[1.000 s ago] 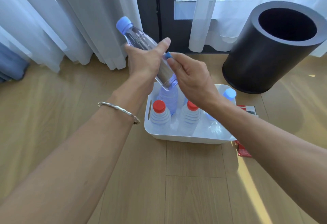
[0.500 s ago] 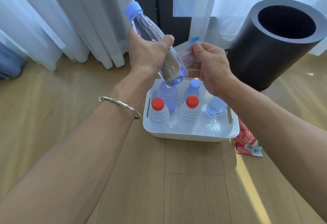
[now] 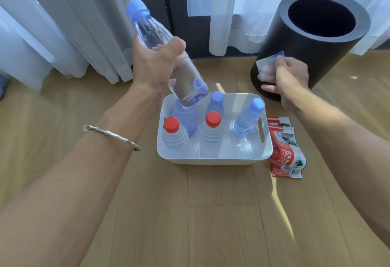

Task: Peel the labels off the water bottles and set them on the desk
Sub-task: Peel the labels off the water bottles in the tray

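Left hand [image 3: 156,64]: fingers and thumb wrapped round the middle of the blue-capped bottle [image 3: 150,32]. The bottle is tilted, cap up and away from me, base hanging just over the white tub [image 3: 211,160]. Its wall looks bare; I see no label on it.

Right hand [image 3: 289,76]: fingertips pinch the peeled label [image 3: 268,63], a pale bluish film, crumpled. It is held up in front of the black bin [image 3: 312,41], well apart from the bottle.

Step in hand, as I judge it: lay this label on the wooden surface [image 3: 211,214]. The red labels [image 3: 285,152] lie below my right hand and nearer me, just beside the tub.

Plan: lower the right hand toward that pile, not toward the bin behind it. The film is light and may cling to the fingers, so press it flat before letting go. The left grip needs to be firm: smooth plastic could slip onto the bottles in the tub [image 3: 212,133].
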The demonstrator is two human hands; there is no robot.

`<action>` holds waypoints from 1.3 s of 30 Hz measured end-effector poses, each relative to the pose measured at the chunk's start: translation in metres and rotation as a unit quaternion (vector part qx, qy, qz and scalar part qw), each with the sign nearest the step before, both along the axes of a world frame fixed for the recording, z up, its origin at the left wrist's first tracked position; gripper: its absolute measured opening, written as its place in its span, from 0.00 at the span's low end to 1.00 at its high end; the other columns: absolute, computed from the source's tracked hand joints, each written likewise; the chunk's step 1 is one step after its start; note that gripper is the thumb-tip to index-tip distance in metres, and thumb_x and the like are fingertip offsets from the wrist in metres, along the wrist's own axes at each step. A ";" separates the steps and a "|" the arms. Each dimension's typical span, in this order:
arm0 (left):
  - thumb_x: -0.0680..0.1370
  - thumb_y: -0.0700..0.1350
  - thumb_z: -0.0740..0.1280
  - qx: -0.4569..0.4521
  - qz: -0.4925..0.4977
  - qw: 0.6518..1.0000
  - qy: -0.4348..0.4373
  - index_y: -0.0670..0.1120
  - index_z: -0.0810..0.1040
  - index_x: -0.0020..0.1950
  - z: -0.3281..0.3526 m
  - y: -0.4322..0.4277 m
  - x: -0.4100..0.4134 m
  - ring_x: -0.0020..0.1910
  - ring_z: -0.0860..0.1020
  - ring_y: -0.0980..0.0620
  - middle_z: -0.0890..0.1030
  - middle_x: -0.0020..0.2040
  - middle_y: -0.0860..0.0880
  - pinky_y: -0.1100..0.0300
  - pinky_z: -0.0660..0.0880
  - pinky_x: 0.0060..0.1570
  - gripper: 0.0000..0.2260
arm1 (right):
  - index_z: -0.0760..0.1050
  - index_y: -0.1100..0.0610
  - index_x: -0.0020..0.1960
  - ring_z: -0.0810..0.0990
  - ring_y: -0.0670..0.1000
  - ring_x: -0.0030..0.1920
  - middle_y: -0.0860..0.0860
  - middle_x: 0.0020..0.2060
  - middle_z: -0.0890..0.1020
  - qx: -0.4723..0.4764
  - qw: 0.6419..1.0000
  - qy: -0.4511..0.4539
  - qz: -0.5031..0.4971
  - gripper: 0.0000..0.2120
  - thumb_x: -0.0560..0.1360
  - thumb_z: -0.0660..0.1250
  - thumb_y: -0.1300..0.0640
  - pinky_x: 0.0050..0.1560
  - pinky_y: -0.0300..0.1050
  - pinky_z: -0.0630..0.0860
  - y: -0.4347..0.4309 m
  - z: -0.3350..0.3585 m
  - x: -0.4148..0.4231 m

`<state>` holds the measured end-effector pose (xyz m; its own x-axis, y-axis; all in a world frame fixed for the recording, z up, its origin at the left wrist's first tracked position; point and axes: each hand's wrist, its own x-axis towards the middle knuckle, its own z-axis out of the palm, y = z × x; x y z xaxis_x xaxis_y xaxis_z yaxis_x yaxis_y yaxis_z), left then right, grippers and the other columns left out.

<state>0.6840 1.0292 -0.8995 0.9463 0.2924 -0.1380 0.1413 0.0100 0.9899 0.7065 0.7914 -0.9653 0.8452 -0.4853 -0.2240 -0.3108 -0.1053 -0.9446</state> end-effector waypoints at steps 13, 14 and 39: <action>0.74 0.43 0.69 0.042 -0.082 0.994 -0.053 0.45 0.62 0.70 0.003 -0.051 0.002 0.48 0.77 0.58 0.74 0.48 0.55 0.65 0.77 0.39 0.27 | 0.75 0.52 0.41 0.82 0.48 0.43 0.45 0.39 0.82 -0.256 0.918 -0.037 0.301 0.15 0.81 0.55 0.50 0.48 0.52 0.81 -0.022 -0.018 -0.053; 0.74 0.43 0.69 0.041 -0.087 0.994 -0.056 0.45 0.62 0.70 0.003 -0.055 0.002 0.48 0.78 0.57 0.74 0.47 0.55 0.65 0.77 0.39 0.27 | 0.76 0.52 0.41 0.82 0.49 0.43 0.46 0.39 0.82 -0.270 0.904 -0.020 0.330 0.14 0.80 0.56 0.49 0.48 0.54 0.80 -0.024 -0.022 -0.060; 0.74 0.43 0.70 0.055 -0.115 0.991 -0.034 0.46 0.60 0.73 -0.011 -0.055 -0.002 0.53 0.81 0.50 0.77 0.50 0.51 0.71 0.75 0.31 0.31 | 0.76 0.59 0.45 0.84 0.44 0.37 0.51 0.37 0.83 -0.173 0.916 -0.032 0.360 0.13 0.82 0.56 0.57 0.39 0.39 0.81 -0.008 -0.013 -0.028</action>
